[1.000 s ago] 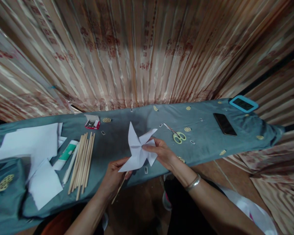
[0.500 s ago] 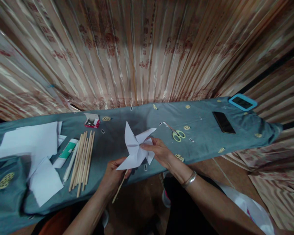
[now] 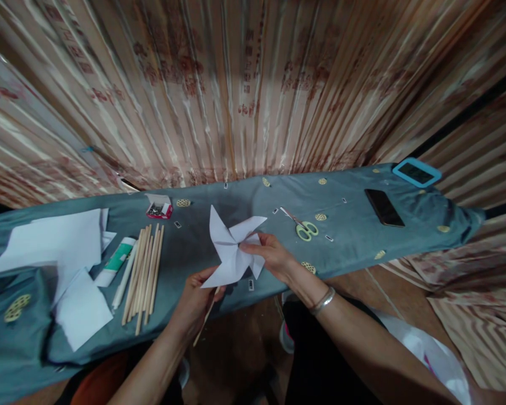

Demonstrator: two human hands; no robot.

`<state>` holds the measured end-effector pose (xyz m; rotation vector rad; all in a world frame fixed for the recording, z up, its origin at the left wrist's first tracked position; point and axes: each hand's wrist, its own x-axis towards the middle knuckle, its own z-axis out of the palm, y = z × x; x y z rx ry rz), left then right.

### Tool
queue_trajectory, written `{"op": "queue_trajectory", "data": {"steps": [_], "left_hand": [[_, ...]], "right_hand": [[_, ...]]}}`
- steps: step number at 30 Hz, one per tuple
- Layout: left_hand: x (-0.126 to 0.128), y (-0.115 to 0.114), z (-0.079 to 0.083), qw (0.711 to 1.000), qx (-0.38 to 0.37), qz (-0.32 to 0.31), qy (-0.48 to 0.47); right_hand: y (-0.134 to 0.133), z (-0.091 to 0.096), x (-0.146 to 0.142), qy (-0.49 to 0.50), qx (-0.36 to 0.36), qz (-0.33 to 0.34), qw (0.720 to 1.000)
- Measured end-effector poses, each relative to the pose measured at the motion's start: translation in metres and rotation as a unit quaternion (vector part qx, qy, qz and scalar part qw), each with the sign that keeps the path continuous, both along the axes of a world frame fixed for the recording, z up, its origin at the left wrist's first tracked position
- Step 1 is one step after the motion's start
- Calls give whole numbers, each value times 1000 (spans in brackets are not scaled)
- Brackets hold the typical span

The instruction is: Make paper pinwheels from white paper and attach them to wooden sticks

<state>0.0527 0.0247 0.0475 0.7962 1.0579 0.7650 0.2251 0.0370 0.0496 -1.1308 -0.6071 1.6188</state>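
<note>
A white paper pinwheel [image 3: 231, 253] faces me over the near edge of the cloth-covered table. My right hand [image 3: 272, 254] is closed on it, with fingers near its centre and right-hand blade. Below its lower left blade, my left hand [image 3: 200, 292] is closed around a thin wooden stick [image 3: 206, 319], whose lower end sticks out under the fist. The stick's upper part is hidden behind the paper. On the table to the left lie several wooden sticks [image 3: 145, 275], and right of the pinwheel rest green-handled scissors [image 3: 306, 230].
White paper sheets [image 3: 67, 242], a green and white tube [image 3: 116, 261] and a white rod [image 3: 125, 275] lie on the left. A small red box [image 3: 159, 209] stands open behind. At right are a phone [image 3: 383, 207] and a blue-framed device [image 3: 417, 172]. Curtains [image 3: 236, 84] hang behind.
The pinwheel has turned and shifted slightly left, its upper blade leaning further left. Both hands keep their hold, and the camera view has moved a little.
</note>
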Motion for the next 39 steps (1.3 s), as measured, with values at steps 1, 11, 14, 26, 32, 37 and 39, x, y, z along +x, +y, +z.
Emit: {"op": "queue_trajectory", "data": {"steps": [1,11,14,26,32,37,39], "left_hand": [[0,0,2,1000,-3,0,-2],[-1,0,-2,1000,-4,-9,-15],[0,-1,-2,1000,-10,-10,-21],[4,-28,-18,993,-29,-101,-47],[-1,-34,-8,991,-47,-48,-119],[-7,-39,-9,981,-90,-34,-170],[-8,-44,-12,976,-109,-27,-186]], "right_hand": [[0,0,0,-4,2,1,1000],[0,1,-2,4,-5,5,1000],[1,2,0,2,-8,3,1000],[11,10,10,-87,-20,70,994],[26,16,0,-116,-37,138,983],[38,23,-1,-271,-45,213,938],[42,25,0,-357,-37,264,895]]}}
